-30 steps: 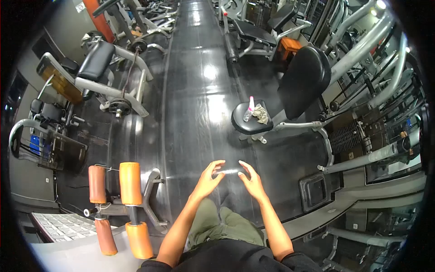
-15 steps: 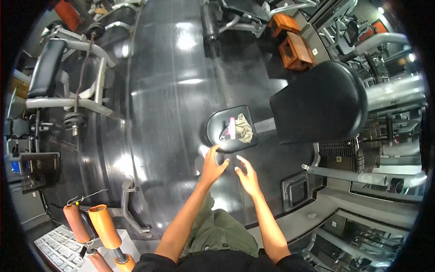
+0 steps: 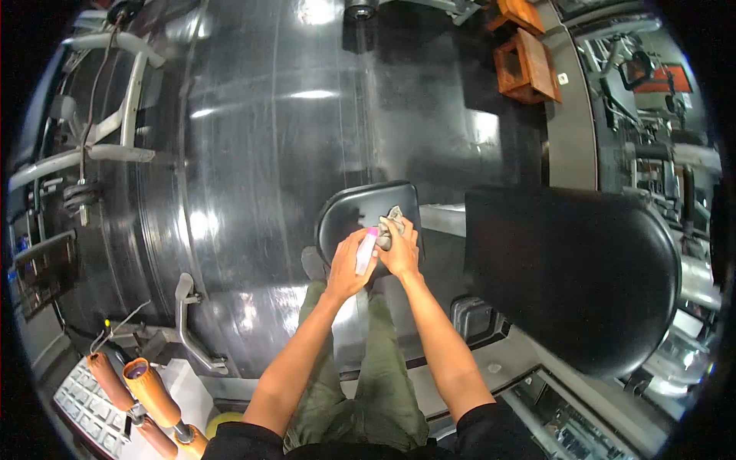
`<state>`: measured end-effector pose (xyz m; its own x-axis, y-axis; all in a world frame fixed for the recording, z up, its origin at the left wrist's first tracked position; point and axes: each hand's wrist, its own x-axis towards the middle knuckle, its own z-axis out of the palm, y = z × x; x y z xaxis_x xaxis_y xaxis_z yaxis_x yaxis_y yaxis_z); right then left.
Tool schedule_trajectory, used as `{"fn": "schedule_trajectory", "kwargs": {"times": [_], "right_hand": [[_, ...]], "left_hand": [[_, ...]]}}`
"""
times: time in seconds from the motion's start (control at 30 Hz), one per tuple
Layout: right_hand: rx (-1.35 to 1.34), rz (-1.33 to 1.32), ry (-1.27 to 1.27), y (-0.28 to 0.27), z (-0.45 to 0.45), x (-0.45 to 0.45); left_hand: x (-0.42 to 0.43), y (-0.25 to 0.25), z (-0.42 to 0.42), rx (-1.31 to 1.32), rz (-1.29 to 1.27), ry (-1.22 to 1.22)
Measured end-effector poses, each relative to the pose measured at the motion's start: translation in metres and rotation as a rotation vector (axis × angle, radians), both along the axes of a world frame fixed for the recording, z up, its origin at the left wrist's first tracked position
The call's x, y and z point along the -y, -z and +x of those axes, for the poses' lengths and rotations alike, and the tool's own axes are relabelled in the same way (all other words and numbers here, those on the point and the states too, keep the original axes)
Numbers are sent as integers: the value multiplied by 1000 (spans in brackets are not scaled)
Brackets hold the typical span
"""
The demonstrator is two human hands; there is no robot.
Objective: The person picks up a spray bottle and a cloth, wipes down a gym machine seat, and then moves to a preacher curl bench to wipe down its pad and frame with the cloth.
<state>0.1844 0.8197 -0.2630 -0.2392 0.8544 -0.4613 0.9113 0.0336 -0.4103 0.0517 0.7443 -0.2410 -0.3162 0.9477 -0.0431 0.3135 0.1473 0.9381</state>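
Observation:
My left hand (image 3: 346, 270) is wrapped round a small bottle (image 3: 366, 256) with a pink top and a pale, see-through body. My right hand (image 3: 403, 251) grips a crumpled grey-beige cloth (image 3: 394, 215), part of which sticks up past the fingers. The two hands are close together, the bottle's top beside the cloth. Below them is a black padded seat (image 3: 345, 212), its near part hidden by my hands and forearms.
A large black padded backrest (image 3: 571, 276) stands to the right, joined by a metal bar. Wooden boxes (image 3: 526, 70) are at the upper right. At the lower left are orange rollers (image 3: 153, 391), and weight-bench frames (image 3: 132, 100) stand at the upper left.
Both hands have reached the seat. The bottle and the cloth, which lay on it before, are now in my left and right hand. The camera view has shifted.

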Motion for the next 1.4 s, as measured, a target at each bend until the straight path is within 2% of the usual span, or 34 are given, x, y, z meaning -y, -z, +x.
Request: {"fn": "schedule_trajectory", "kwargs": {"times": [0.03, 0.1, 0.17, 0.23, 0.27, 0.3, 0.37, 0.57, 0.63, 0.67, 0.83, 0.93, 1.03, 1.07, 1.2, 1.3, 1.4], "right_hand": [[-9, -8, -18, 5, 2, -3], [-68, 14, -32, 12, 8, -11], [-99, 52, -74, 13, 14, -21], [-273, -78, 22, 21, 24, -34], [-402, 2, 12, 30, 27, -38], [-416, -7, -11, 32, 29, -41], [-552, -276, 154, 37, 31, -46], [-459, -164, -35, 48, 32, -41], [-454, -143, -19, 51, 28, -42], [-454, -145, -26, 51, 29, -41], [-452, -107, -55, 46, 27, -48], [-500, -120, -53, 52, 31, -49], [-550, -133, -39, 53, 32, -50], [-565, -143, -25, 54, 33, -50], [-578, -139, -17, 50, 33, -51], [-703, -191, 69, 34, 32, -46], [-573, 2, -3, 25, 28, -40]], "left_hand": [[-1, -2, -1, -9, -8, -18], [0, -5, -3, 255, -57, -143], [5, -5, 0, 250, -5, -236], [20, 0, 5, 189, -119, -317], [27, 7, 11, 211, -144, -382], [30, 4, 15, 199, -144, -407], [32, 3, 24, 425, -213, -631], [25, 21, 33, 441, -186, -772], [19, 18, 31, 425, -349, -820], [19, 27, 33, 417, -291, -865], [18, 43, 30, 632, -270, -820], [21, 64, 37, 1116, -108, -813], [14, 75, 44, 1151, -85, -961], [16, 79, 43, 1138, -161, -913], [12, 76, 42, 1120, -204, -942], [14, 80, 36, 1189, -254, -939], [14, 76, 33, 1271, -258, -965]]}}
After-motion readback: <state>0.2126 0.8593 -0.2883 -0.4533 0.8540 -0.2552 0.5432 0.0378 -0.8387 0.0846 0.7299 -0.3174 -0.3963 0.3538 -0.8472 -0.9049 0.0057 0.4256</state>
